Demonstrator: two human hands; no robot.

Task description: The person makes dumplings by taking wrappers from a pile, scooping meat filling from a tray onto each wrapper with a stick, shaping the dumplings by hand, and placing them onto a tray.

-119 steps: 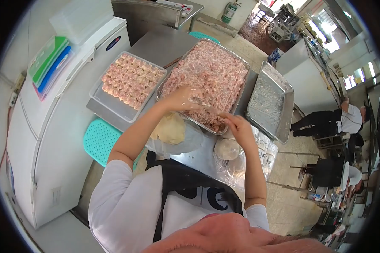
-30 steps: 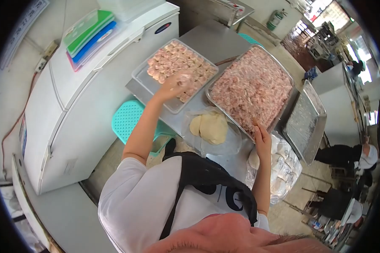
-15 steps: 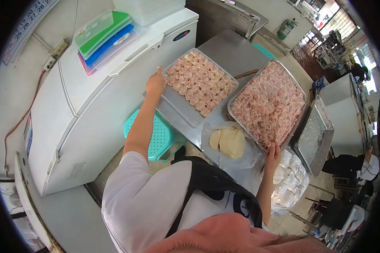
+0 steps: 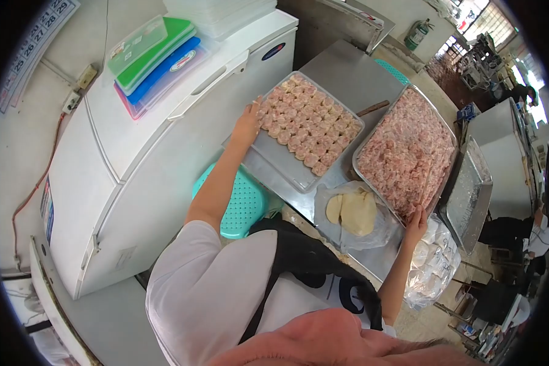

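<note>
My left hand (image 4: 247, 125) is at the left edge of a clear plastic tray (image 4: 279, 166), its fingers bent in beside the end of the rows of filled dumplings (image 4: 308, 122). What its fingertips hold, if anything, is hidden. My right hand (image 4: 416, 224) is closed at the near corner of a metal tray (image 4: 372, 183) heaped with ground meat filling (image 4: 409, 155). Something thin and narrow seems to rise from its fingers into the meat, too small to name. Between the trays, a stack of pale round dough wrappers (image 4: 357, 212) lies on a plastic bag.
A white chest freezer (image 4: 140, 177) with colored lids (image 4: 158, 67) stands to the left. A turquoise stool (image 4: 241, 204) is below the metal table (image 4: 332, 64). Bagged white items (image 4: 433, 262) and a second metal tray (image 4: 466, 195) are at right. Another person (image 4: 537, 235) is far right.
The view has shifted, so everything sits slightly farther right. My left hand has come a little closer over the dumpling tray's edge. My right hand stays at the meat tray's corner.
</note>
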